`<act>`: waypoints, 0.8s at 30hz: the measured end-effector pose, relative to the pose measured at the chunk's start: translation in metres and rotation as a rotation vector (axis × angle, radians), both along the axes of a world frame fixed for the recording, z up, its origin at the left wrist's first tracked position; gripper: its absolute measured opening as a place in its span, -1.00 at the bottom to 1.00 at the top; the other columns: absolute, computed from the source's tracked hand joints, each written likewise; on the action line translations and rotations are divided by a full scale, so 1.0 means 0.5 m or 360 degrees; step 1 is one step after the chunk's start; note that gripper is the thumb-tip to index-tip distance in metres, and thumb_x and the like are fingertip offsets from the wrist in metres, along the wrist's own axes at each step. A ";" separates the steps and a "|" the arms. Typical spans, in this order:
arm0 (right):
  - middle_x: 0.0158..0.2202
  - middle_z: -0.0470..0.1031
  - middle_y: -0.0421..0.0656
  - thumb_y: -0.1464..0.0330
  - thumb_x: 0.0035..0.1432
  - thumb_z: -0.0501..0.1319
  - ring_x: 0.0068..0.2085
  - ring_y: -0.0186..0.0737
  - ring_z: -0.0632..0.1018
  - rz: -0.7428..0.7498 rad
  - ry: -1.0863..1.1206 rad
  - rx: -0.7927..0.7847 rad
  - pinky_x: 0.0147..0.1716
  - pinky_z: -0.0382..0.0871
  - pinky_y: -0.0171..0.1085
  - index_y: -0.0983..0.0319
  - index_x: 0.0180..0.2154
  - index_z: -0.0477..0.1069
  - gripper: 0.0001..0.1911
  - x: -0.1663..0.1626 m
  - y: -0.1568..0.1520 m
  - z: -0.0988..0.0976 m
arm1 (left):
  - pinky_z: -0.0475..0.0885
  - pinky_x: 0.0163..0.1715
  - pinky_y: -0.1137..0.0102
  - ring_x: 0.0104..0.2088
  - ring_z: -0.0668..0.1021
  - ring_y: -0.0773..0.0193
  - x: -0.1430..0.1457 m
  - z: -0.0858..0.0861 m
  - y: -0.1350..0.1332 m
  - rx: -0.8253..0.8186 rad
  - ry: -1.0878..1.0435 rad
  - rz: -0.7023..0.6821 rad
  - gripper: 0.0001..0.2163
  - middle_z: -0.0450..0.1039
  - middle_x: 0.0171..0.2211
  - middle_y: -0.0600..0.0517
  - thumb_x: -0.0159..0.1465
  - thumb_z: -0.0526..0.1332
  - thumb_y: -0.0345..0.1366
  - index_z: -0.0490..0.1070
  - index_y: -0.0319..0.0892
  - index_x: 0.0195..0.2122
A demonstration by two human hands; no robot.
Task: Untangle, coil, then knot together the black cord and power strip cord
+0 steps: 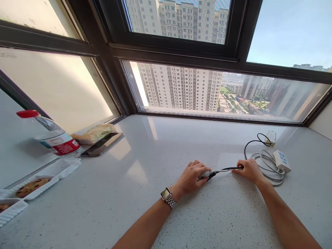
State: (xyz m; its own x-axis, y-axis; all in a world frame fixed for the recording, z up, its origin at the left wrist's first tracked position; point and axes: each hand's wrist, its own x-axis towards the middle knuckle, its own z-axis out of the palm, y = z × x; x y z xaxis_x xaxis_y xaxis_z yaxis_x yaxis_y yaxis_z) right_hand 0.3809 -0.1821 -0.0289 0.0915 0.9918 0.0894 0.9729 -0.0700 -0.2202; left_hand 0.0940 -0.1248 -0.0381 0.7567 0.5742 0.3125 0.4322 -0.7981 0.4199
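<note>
Cables (225, 169), one black, one pale grey, running side by side just above or on the speckled worktop (220, 221), between the hands. Left hand (193, 175) closed around a pale plug end (204, 175); right hand (249, 169) pinching both cables, probably to keep that span straight and together. Look: thin, smooth, nearly parallel; ribbed black sleeve by the left fingers. Beyond right hand: loosely coiled grey cord (277, 181), white power strip (282, 160), small pale adapter (271, 138).
</note>
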 end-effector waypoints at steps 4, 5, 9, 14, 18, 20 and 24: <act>-0.54 0.50 -0.23 0.10 0.05 0.16 -0.38 -0.17 0.48 -0.0093 0.0022 0.0117 0.05 0.07 -0.01 0.16 -0.51 0.42 -0.71 0.041 0.004 -0.006 | 0.24 -0.12 0.27 -0.13 0.43 0.15 -0.007 0.005 -0.001 0.0014 0.0018 -0.0007 -0.73 0.51 -0.15 -0.02 0.24 0.16 -0.34 0.44 -0.06 -0.03; -0.54 0.50 -0.24 0.11 0.04 0.17 -0.39 -0.19 0.48 -0.0113 0.0034 0.0146 0.09 0.01 0.02 0.16 -0.51 0.42 -0.73 0.050 0.005 -0.009 | 0.24 -0.12 0.28 -0.14 0.43 0.16 -0.008 0.006 0.000 0.0020 0.0021 -0.0012 -0.73 0.51 -0.15 -0.02 0.24 0.16 -0.35 0.44 -0.05 -0.03; -0.52 0.50 -0.23 0.09 0.03 0.16 -0.40 -0.21 0.47 -0.0121 0.0061 0.0263 0.13 -0.06 0.08 0.17 -0.51 0.43 -0.70 0.077 0.010 -0.021 | 0.25 -0.16 0.30 -0.16 0.43 0.18 -0.015 0.009 0.005 0.0061 0.0040 -0.0001 -0.73 0.51 -0.17 0.00 0.25 0.14 -0.34 0.44 -0.02 -0.03; -0.55 0.48 -0.20 0.03 0.12 0.07 -0.45 -0.23 0.46 -0.0012 0.0020 0.0438 -0.01 0.12 -0.01 0.19 -0.53 0.41 -0.59 0.078 0.016 -0.032 | 0.26 -0.14 0.30 -0.15 0.44 0.18 -0.034 0.010 0.028 0.0093 0.0027 0.0074 -0.73 0.52 -0.15 0.01 0.24 0.13 -0.35 0.46 -0.03 -0.05; -0.69 0.33 -0.16 0.00 0.21 -0.06 -0.60 -0.30 0.31 -0.0010 -0.0076 0.0522 -0.51 0.10 -0.31 0.22 -0.69 0.24 -0.42 0.040 0.021 -0.038 | 0.25 -0.10 0.22 -0.12 0.44 0.13 -0.057 0.016 0.038 0.0194 0.0065 0.0191 -0.60 0.51 -0.12 -0.01 0.17 0.13 -0.40 0.39 -0.03 0.05; -0.74 0.23 -0.18 0.01 0.26 -0.11 -0.68 -0.36 0.19 -0.0041 -0.0064 0.0564 -0.61 -0.08 -0.33 0.23 -0.71 0.19 -0.38 0.008 0.023 -0.037 | 0.22 -0.02 0.13 -0.04 0.41 0.06 -0.058 0.020 0.026 0.0342 0.0065 0.0239 -0.47 0.46 -0.04 -0.06 0.11 0.15 -0.40 0.28 -0.06 0.16; -0.75 0.23 -0.18 0.10 0.31 -0.14 -0.72 -0.40 0.13 -0.0032 -0.0098 0.0632 -0.61 -0.17 -0.34 0.25 -0.67 0.27 -0.39 -0.074 0.018 -0.034 | 0.09 0.14 0.04 0.14 0.29 -0.04 -0.014 0.023 -0.033 0.0690 -0.0043 0.0232 -0.36 0.29 0.14 -0.18 0.15 0.16 -0.29 0.06 -0.18 0.28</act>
